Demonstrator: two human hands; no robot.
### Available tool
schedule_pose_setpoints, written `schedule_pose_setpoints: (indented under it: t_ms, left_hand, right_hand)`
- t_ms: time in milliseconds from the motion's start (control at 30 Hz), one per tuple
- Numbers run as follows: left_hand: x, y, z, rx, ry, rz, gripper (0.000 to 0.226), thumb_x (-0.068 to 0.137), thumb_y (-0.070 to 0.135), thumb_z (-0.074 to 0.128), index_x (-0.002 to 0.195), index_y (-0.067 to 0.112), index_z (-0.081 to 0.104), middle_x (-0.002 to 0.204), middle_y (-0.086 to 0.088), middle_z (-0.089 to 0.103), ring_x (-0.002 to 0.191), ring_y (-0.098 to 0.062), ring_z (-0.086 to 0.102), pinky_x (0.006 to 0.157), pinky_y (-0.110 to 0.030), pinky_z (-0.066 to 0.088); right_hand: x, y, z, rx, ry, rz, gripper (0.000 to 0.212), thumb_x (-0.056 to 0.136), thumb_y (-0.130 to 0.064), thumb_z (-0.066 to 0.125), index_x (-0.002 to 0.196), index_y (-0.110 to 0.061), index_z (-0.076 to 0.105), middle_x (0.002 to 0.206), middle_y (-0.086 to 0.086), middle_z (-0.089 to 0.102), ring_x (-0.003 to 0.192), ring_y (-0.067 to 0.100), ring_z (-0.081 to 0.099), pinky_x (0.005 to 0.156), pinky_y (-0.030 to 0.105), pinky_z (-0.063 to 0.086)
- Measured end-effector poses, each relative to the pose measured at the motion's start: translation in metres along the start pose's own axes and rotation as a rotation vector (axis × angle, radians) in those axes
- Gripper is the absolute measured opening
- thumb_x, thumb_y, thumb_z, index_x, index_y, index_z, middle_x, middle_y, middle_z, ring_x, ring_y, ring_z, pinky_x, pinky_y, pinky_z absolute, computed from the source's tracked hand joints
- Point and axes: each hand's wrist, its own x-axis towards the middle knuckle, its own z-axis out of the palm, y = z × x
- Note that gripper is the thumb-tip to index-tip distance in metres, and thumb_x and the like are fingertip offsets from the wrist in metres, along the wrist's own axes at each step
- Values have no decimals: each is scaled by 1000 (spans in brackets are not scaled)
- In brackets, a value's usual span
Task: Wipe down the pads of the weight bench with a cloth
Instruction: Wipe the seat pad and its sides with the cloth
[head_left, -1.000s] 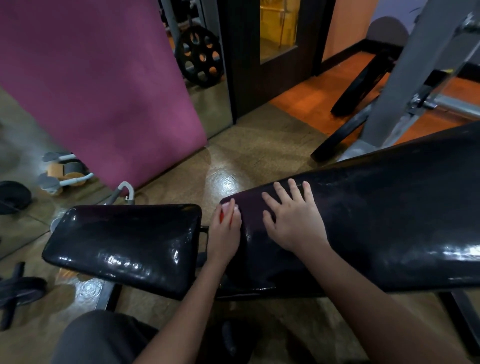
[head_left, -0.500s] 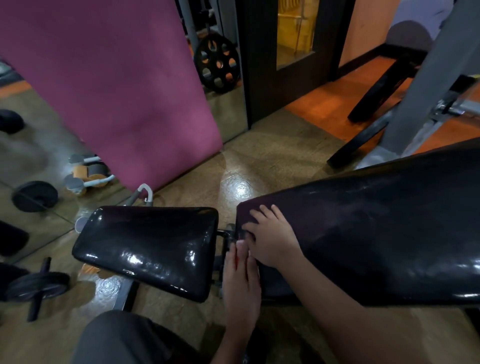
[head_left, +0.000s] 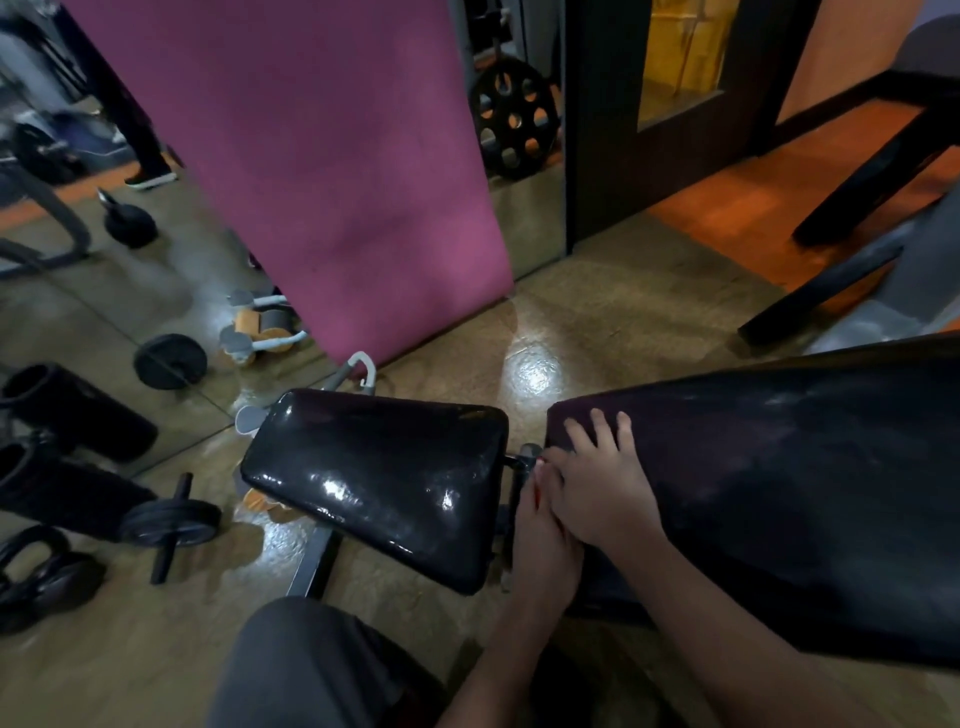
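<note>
The back pad (head_left: 779, 493) runs off the right edge, and the cloth (head_left: 539, 486) shows only as a red sliver between the hands.

The narrow gap between seat pad (head_left: 384, 483) and back pad (head_left: 779, 493) is filled by both hands; the seat pad's top lies clear.

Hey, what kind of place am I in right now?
Most likely a gym: there's a padded weight bench, a weight plate leaning by the wall, and a kettlebell on the floor.
</note>
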Motion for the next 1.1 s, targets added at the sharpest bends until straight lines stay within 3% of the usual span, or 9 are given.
schedule_pose_setpoints:
  t_ms: [133, 233, 300, 400, 500, 600, 733, 967, 1100]
  left_hand:
    - [11, -5, -3, -276, -27, 115, 45, 101, 46, 46, 139, 24, 49, 136, -2, 62, 130, -18, 56, 110, -39, 43]
    - [-1, -16, 2, -13, -26, 120, 42, 105, 32, 42, 146, 41, 34, 150, 16, 45, 141, -5, 41, 116, -29, 33]
    - [-3, -15, -2, 81, -74, 170, 53, 104, 42, 32, 154, 30, 18, 159, 11, 30, 145, 0, 29, 118, -19, 24]
    - [15, 10, -10, -142, -59, 105, 43, 107, 40, 26, 144, 23, 38, 127, 28, 52, 114, 24, 48, 93, 1, 36]
    - [28, 20, -7, -229, -62, 1, 35, 109, 29, 34, 143, 35, 28, 115, 47, 30, 98, 45, 29, 82, 11, 26]
    - [11, 10, -3, -293, -67, -83, 30, 108, 27, 38, 130, 48, 36, 119, 49, 47, 114, 31, 41, 95, 0, 35]
    - [5, 0, -7, -270, -154, -57, 57, 103, 28, 51, 154, 26, 25, 146, 27, 43, 134, 9, 42, 113, -22, 36]
    - [59, -13, -50, 934, -84, 381, 57, 98, 28, 37, 153, 12, 35, 159, -5, 35, 147, -20, 32, 119, -35, 27]
    - [68, -31, -82, 1140, -203, 352, 57, 104, 28, 32, 156, 8, 22, 164, -8, 21, 153, -22, 14, 123, -41, 12]
  right_hand:
    - [0, -1, 6, 66, 62, 20, 53, 106, -43, 24, 132, -21, 65, 145, 9, 57, 144, 40, 38, 122, 57, 15]
    - [-4, 0, 7, 64, 68, 8, 49, 105, -43, 29, 125, -23, 70, 145, 10, 57, 143, 40, 39, 122, 57, 16]
    - [-4, -1, 7, 54, 68, 1, 49, 105, -43, 30, 124, -22, 71, 144, 11, 58, 143, 39, 40, 122, 56, 19]
    - [-3, -1, 6, 89, 94, 25, 52, 106, -40, 26, 132, -17, 65, 142, 9, 60, 142, 36, 42, 122, 53, 21]
    - [-3, 0, 6, 90, 87, 32, 54, 105, -40, 22, 138, -19, 59, 146, 6, 57, 145, 31, 38, 124, 48, 17]
    - [-4, 0, 6, 75, 84, 23, 52, 106, -41, 24, 130, -20, 66, 146, 7, 56, 145, 32, 38, 124, 49, 18]
    - [-2, 0, 8, 58, 92, 21, 54, 105, -37, 24, 127, -15, 68, 142, 10, 60, 141, 31, 46, 121, 49, 27]
    - [8, -6, 19, 114, 158, 120, 52, 98, -35, 34, 133, -14, 65, 135, 11, 65, 133, 31, 53, 118, 48, 32]
    - [14, -28, 25, 166, 152, 121, 50, 96, -42, 35, 128, -21, 68, 130, 13, 67, 128, 37, 55, 116, 51, 31]
